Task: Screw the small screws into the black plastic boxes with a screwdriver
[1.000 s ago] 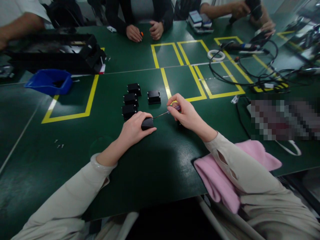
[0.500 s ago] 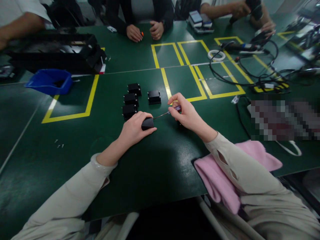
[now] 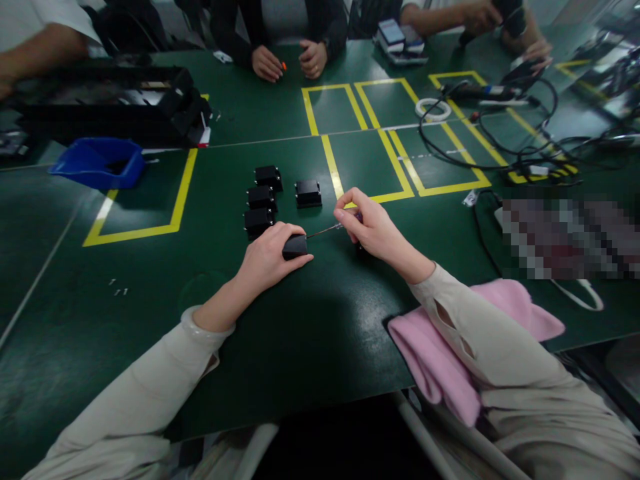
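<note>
A small black box [image 3: 295,247] rests on the green table, gripped from the left between the fingers and thumb of my left hand [image 3: 271,255]. My right hand [image 3: 367,225] is closed around the handle of a screwdriver [image 3: 325,231]. The thin shaft points left, and its tip meets the right side of the box. Just beyond my left hand stand several similar black boxes [image 3: 261,197] in a column, with small shiny bits at their corners. One more black box [image 3: 309,193] sits apart to their right.
Loose small screws [image 3: 119,291] lie at the left. A blue bin [image 3: 103,164] stands near a long black tray [image 3: 115,110]. A pink cloth [image 3: 440,347] lies under my right forearm. Cables [image 3: 500,153] sprawl at the right. Across the table rest another person's hands [image 3: 290,63].
The fingers of my right hand have shifted around the screwdriver handle, which is now more covered. My left hand and the black box have stayed in place.
</note>
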`<state>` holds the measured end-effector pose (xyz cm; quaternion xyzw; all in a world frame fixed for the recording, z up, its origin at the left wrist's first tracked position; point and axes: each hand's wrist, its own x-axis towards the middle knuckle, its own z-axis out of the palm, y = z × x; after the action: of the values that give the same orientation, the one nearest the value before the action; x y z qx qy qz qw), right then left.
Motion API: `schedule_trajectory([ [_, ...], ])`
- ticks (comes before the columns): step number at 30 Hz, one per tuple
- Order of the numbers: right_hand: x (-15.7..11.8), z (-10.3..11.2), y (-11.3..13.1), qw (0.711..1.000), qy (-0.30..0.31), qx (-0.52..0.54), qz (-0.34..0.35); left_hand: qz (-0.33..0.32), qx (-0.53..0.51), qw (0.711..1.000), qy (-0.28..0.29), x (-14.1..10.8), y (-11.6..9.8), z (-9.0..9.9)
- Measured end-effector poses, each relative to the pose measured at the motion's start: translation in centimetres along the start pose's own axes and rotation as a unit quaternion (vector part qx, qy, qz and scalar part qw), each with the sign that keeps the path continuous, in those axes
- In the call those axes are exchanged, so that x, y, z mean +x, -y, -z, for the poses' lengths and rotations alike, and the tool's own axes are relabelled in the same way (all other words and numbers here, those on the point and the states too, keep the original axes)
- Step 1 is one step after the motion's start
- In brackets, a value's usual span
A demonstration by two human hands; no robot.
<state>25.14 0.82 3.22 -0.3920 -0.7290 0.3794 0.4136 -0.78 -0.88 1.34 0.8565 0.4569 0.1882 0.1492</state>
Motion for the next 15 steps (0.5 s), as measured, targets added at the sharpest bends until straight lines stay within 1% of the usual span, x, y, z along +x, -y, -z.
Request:
schedule_trajectory([
  [7,0.04,0.13,-0.12,0.999,-0.025,-0.026,0.033,-0.006,-0.005,1.000,-0.009,-0.03,0.02,-0.06],
  [9,0.06,0.17,-0.02,0.999,-0.022,-0.024,0.031,-0.008,-0.003,1.000,-0.009,-0.03,0.03,-0.06],
  [13,0.02,0.21,0.19,0.999,0.005,-0.030,0.015,-0.008,0.003,1.000,-0.004,-0.02,0.09,-0.05],
  [15,-0.02,0.16,0.15,1.000,0.005,-0.025,0.014,-0.007,0.005,1.000,-0.003,-0.02,0.11,-0.05],
])
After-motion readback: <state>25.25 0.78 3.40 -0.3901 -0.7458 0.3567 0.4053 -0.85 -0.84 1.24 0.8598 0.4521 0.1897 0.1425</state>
